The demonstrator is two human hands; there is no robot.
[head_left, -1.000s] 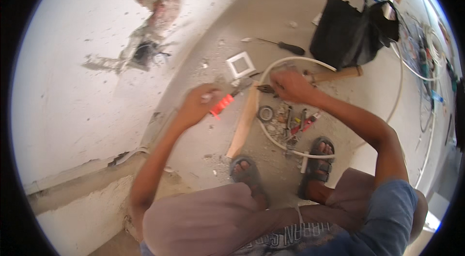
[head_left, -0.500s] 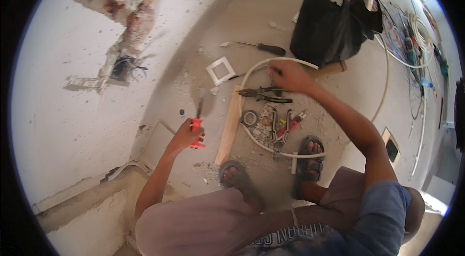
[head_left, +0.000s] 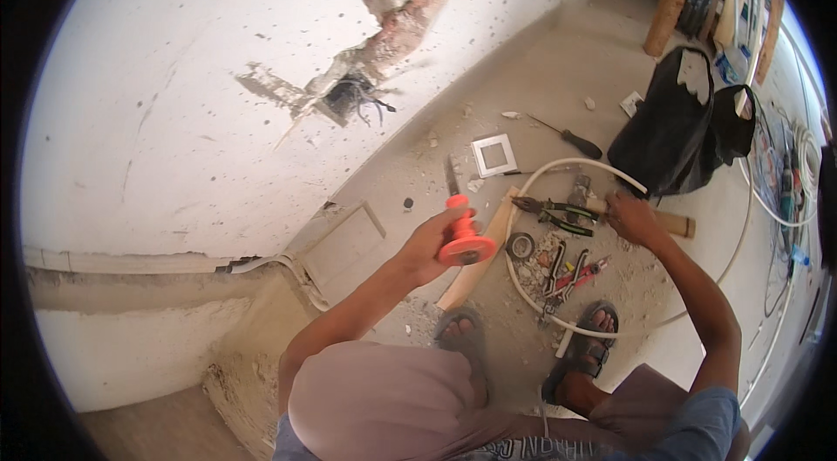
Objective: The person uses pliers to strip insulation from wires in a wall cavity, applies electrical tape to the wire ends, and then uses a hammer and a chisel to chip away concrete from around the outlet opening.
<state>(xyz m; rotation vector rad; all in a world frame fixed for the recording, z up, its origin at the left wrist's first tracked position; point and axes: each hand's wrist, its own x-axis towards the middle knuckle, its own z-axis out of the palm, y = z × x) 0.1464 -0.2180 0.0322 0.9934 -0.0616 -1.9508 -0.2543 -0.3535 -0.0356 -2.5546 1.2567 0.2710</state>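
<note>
My left hand is wrapped round the orange grip of a chisel, its dark blade angled up and away toward the wall. On the floor to the right, my right hand closes over the wooden handle of a hammer; the dark head lies just left of my fingers. Beside that head are green-and-black pliers. A roll of black tape, a wire stripper and a red-handled tool lie nearer my feet. Pale cable loops around these tools.
A wall box hole with loose wires sits in the chipped wall. On the floor are a white square frame, a screwdriver, a wood strip and rubble. A black bag stands right; coiled cable lies farther right.
The view has swung left, so the scene sits farther right. My right hand has come from beside a thin rod onto the hammer handle. The chisel has been raised in my left hand.
</note>
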